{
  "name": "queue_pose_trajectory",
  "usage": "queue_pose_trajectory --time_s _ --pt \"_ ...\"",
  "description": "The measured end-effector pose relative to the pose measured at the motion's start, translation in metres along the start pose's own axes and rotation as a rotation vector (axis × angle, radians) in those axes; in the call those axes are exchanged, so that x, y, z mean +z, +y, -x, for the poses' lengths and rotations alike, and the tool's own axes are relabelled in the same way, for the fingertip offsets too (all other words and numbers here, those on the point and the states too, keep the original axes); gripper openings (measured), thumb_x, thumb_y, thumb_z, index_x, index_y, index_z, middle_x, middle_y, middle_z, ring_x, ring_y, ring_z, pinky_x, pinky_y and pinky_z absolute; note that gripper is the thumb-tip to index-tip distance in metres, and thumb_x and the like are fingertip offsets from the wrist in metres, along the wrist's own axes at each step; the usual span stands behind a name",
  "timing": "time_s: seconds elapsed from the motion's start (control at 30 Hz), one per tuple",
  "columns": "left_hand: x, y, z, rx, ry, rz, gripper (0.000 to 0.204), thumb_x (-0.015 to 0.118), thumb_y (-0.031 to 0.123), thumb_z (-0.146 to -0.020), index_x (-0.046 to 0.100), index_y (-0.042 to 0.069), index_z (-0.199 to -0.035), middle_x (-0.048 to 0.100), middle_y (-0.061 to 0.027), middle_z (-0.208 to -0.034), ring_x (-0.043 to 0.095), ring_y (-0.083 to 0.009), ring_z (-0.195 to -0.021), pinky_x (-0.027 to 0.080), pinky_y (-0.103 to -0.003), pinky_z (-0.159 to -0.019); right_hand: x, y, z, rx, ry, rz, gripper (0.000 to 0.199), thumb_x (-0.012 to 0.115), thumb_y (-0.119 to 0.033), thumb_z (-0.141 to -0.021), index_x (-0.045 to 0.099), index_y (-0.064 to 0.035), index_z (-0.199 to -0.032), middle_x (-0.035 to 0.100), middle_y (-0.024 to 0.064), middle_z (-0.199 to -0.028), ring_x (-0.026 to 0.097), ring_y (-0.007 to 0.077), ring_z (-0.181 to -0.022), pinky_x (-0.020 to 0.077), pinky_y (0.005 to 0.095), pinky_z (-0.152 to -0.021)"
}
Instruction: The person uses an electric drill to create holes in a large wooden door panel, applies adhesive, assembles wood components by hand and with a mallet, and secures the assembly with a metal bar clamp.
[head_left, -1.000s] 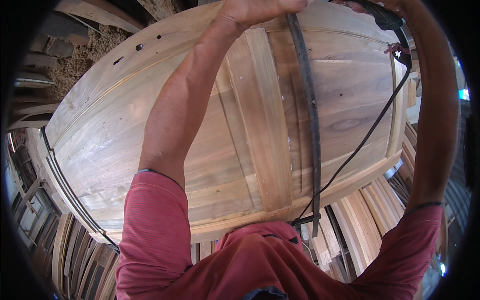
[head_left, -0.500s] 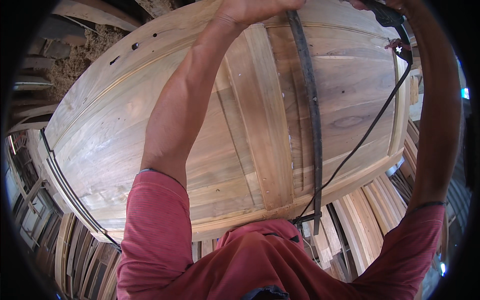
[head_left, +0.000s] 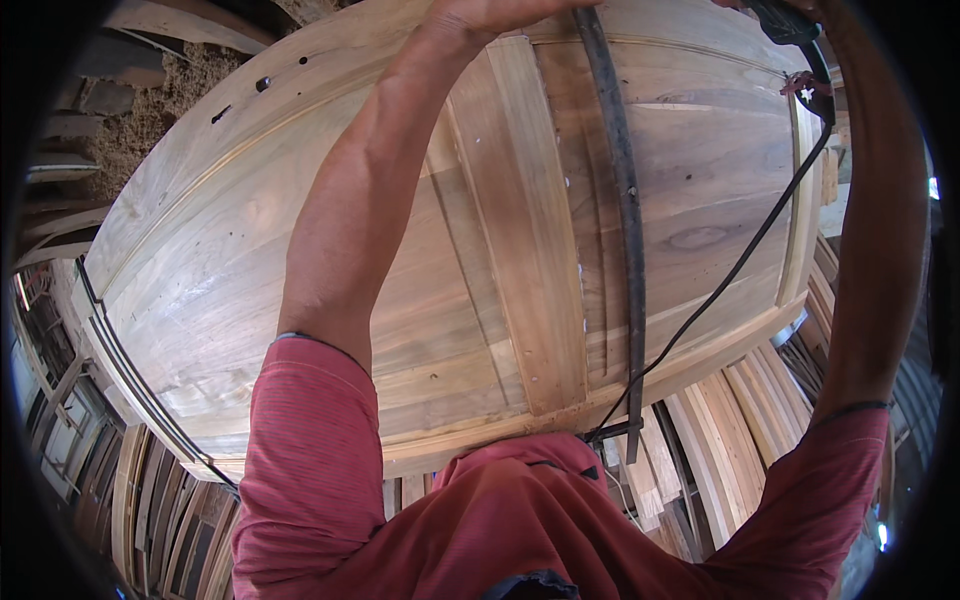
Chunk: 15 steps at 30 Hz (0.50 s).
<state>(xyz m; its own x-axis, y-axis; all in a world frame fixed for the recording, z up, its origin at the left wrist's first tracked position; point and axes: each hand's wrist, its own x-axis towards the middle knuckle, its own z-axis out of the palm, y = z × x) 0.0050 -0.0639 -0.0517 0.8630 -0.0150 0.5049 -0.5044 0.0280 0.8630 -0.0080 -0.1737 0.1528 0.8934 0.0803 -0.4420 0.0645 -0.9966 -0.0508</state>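
Your left hand [head_left: 505, 12] sits at top edge, fingers cropped; can't tell its grip. Your right [head_left: 814, 8] wraps the black tool [head_left: 782, 22], upper right. Wooden panel [head_left: 450, 260] fills centre; keep cord [head_left: 764, 224] clear.

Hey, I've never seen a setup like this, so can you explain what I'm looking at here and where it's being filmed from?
Sure. There's no machine arm here, just a person in a red shirt using bare hands. The camera sits on their head, looking down; its fisheye lens bends straight edges. Before them is a big wooden panel, with a long dark bar and a black cord across it. The right hand appears to hold a black handle that the cord runs to. The left hand is by the bar's upper end, but the picture's edge cuts off both hands.
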Motion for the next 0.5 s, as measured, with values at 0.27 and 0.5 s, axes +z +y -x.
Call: queue_pose_trajectory --time_s 0.27,0.5 --pt "0.000 0.003 -0.003 -0.015 -0.111 -0.058 0.072 0.092 0.023 -0.063 0.059 0.004 -0.123 0.069 -0.0060 -0.108 0.066 -0.0165 -0.096 0.055 -0.034 -0.088 0.005 -0.001 0.008 0.047 0.077 -0.009 0.020 0.078 -0.020 -0.077 0.072 -0.0019 -0.070 0.066 0.0052 -0.060 0.060 0.0133 -0.051 0.0460 0.0297 -0.050" --pt "0.002 -0.008 0.000 0.069 -0.009 -0.002 0.078 0.095 0.025 -0.063 0.056 0.003 -0.127 0.069 -0.0062 -0.110 0.066 -0.0157 -0.099 0.055 -0.034 -0.091 0.007 0.004 0.000 -0.035 0.032 -0.075 0.020 0.076 -0.015 -0.078 0.069 0.0001 -0.067 0.063 0.0046 -0.058 0.057 0.0120 -0.049 0.0436 0.0302 -0.047"
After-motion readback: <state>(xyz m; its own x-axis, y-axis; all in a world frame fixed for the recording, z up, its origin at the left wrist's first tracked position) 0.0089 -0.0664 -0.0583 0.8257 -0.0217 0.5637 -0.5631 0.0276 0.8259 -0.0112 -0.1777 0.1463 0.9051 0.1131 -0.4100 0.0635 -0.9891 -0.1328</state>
